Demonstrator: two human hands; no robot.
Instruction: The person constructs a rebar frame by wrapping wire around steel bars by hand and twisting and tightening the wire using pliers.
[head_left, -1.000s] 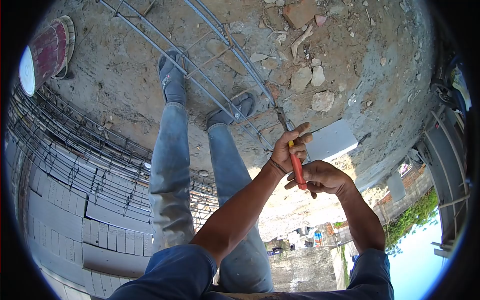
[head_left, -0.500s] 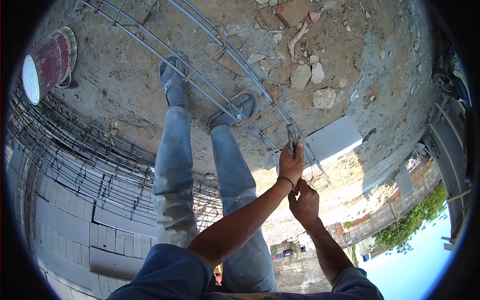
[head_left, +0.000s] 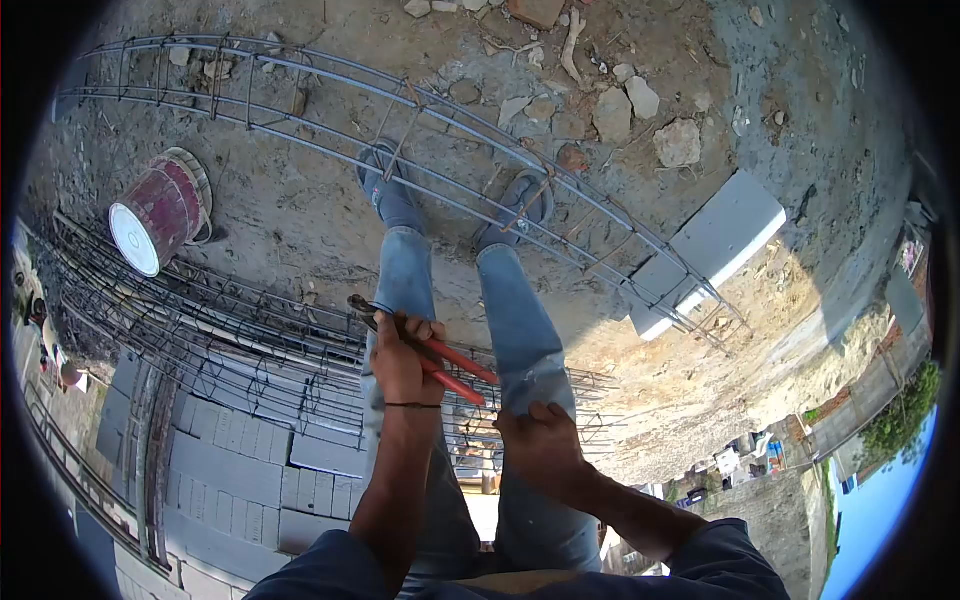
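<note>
My left hand (head_left: 400, 372) is wrapped around a pair of pincers with red handles (head_left: 455, 370), held over my legs. The dark metal head points up and left; the handles stand apart toward the lower right. My right hand (head_left: 540, 445) is closed with curled fingers, just below the handle ends and apart from them. Whatever it may hold is hidden. Beyond both hands, a long rebar cage (head_left: 470, 192) with tied stirrups lies across my feet, its near end reaching right over a grey block (head_left: 735, 215).
A dirty red bucket (head_left: 165, 205) lies at the left. More rebar cages (head_left: 210, 325) are stacked beside grey blocks (head_left: 220, 440) at lower left. Stones (head_left: 678, 143) and rubble are scattered on the muddy ground, upper right. A wall (head_left: 850, 390) runs along the right.
My left hand has drawn the pincers back from the rebar cage toward the lower left. My right hand has moved left and slightly down. The view has shifted, showing more of the cage.
</note>
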